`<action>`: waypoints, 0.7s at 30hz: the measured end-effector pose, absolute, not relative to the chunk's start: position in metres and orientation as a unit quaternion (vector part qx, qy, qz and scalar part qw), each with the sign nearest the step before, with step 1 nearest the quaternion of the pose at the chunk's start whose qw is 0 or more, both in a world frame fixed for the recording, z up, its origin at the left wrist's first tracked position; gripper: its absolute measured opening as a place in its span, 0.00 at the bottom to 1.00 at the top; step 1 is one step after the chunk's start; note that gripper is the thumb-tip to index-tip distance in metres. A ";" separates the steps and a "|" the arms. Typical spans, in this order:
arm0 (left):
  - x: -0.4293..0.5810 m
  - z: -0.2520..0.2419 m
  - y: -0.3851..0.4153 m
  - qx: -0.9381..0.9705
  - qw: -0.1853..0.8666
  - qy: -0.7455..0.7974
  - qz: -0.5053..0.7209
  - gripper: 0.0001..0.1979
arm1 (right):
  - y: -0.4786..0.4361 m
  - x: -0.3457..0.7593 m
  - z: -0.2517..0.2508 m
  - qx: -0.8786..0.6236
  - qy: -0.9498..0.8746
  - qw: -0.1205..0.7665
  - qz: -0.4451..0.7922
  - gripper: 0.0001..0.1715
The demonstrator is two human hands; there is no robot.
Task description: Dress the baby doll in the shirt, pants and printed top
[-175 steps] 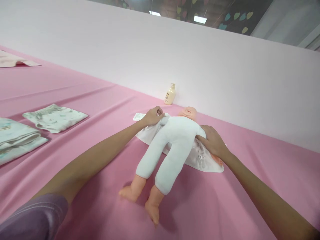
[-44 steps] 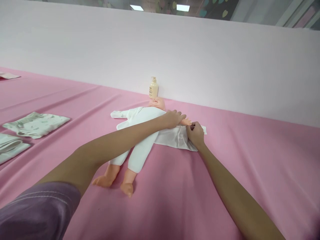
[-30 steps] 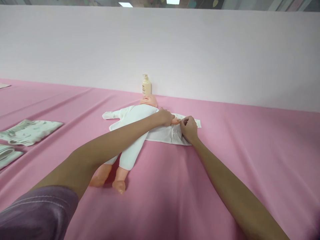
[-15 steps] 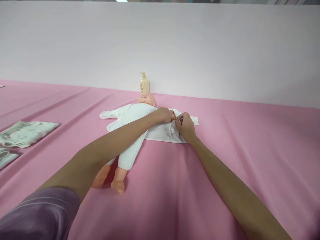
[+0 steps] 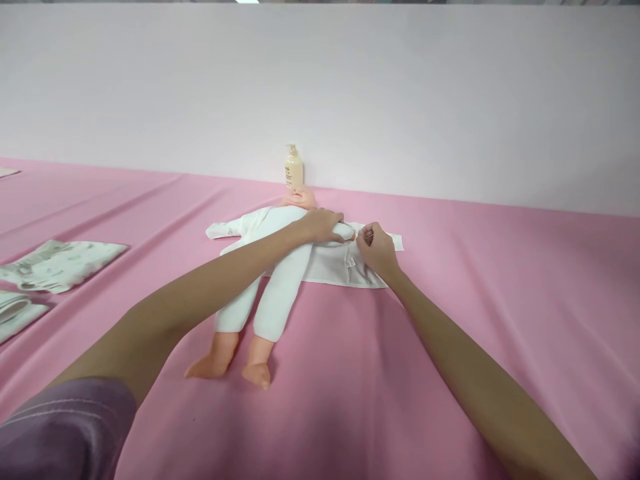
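A baby doll [image 5: 286, 287] lies on its back, dressed in white, its bare feet toward me. Its left-side arm wears a white baby shirt sleeve [image 5: 225, 230], while the rest of that shirt [image 5: 327, 267] is spread open under and to the right of the body. My left hand [image 5: 323, 225] is wrapped around the doll's other arm [image 5: 344, 231], which points right in a white sleeve with the doll's hand showing at its end. Close beside that end, my right hand [image 5: 376, 247] is closed with fingers curled on the shirt near its right sleeve; the fingertips are partly hidden.
A pump bottle [image 5: 294, 167] stands behind the doll's head, near the white wall [image 5: 320, 87]. Folded patterned baby clothes [image 5: 65, 265] and another folded piece [image 5: 20, 315] lie at the left on the pink cloth [image 5: 400, 400].
My left hand has shifted from the doll's hand back along its arm, so the white sleeve shows. My right hand has parted slightly from it. The doll's legs have swung right.
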State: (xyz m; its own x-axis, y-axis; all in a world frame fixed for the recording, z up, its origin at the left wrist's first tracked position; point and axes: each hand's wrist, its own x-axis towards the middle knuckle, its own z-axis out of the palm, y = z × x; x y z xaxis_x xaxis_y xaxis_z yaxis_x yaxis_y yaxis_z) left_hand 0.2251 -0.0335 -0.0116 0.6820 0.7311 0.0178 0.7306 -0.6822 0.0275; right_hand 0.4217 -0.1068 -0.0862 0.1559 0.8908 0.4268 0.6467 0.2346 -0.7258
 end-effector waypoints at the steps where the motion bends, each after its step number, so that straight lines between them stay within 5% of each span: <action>1: 0.230 -0.013 -0.034 0.911 0.007 0.411 0.017 0.31 | -0.106 0.418 -0.084 -0.603 -0.637 0.461 0.132 0.04; 13: 0.245 -0.007 -0.031 0.886 0.001 0.464 0.015 0.43 | -0.107 0.409 -0.087 -0.593 -0.654 0.439 0.167 0.09; 21: 0.235 -0.003 -0.028 0.895 -0.036 0.444 0.012 0.34 | -0.110 0.407 -0.086 -0.583 -0.654 0.447 0.182 0.09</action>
State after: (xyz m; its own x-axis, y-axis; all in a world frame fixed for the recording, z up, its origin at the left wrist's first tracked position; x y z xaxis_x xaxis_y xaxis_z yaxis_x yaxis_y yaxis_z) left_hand 0.2351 -0.0278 -0.0032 0.6063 0.7935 0.0535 0.7952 -0.6040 -0.0537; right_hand 0.4066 -0.1099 -0.0864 0.0791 0.9244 0.3731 0.5991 0.2551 -0.7589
